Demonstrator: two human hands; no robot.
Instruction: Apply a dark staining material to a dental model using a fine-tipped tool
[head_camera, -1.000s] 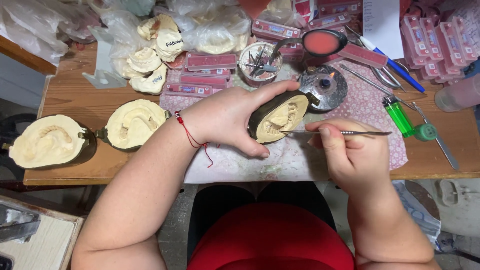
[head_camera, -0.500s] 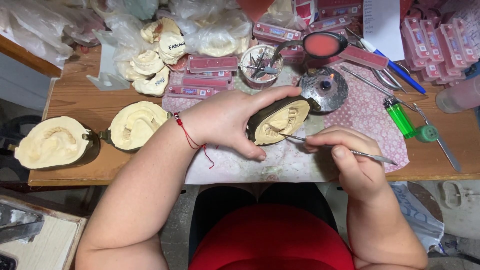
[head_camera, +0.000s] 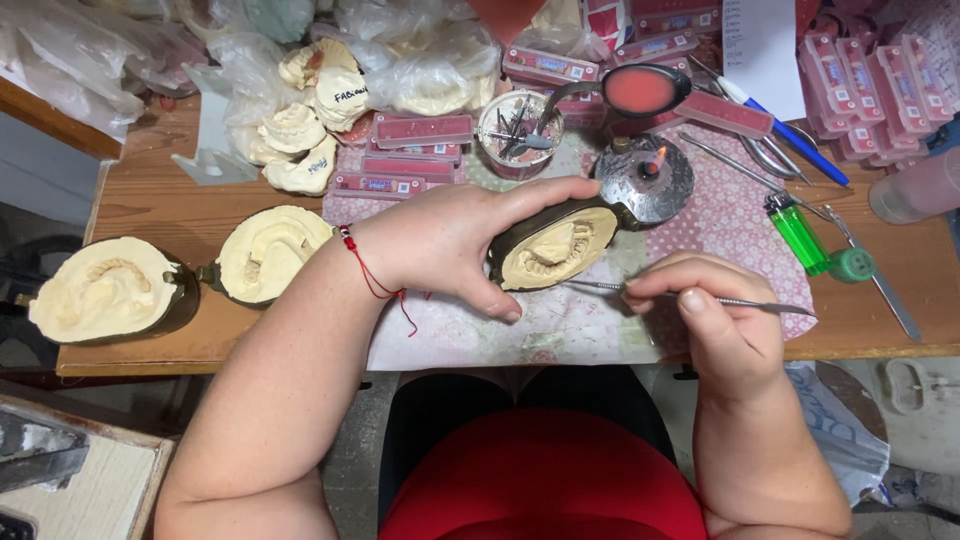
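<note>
The left hand (head_camera: 450, 240) is curling around a dark oval flask (head_camera: 555, 245) filled with pale chalky plaster, tilting it above the patterned cloth (head_camera: 720, 225). The right hand (head_camera: 715, 315) is pinching a thin metal tool (head_camera: 700, 297), tip near the plaster. Farther left, two similar flasks (head_camera: 190, 280) are sitting on the wooden bench (head_camera: 150, 200).
</note>
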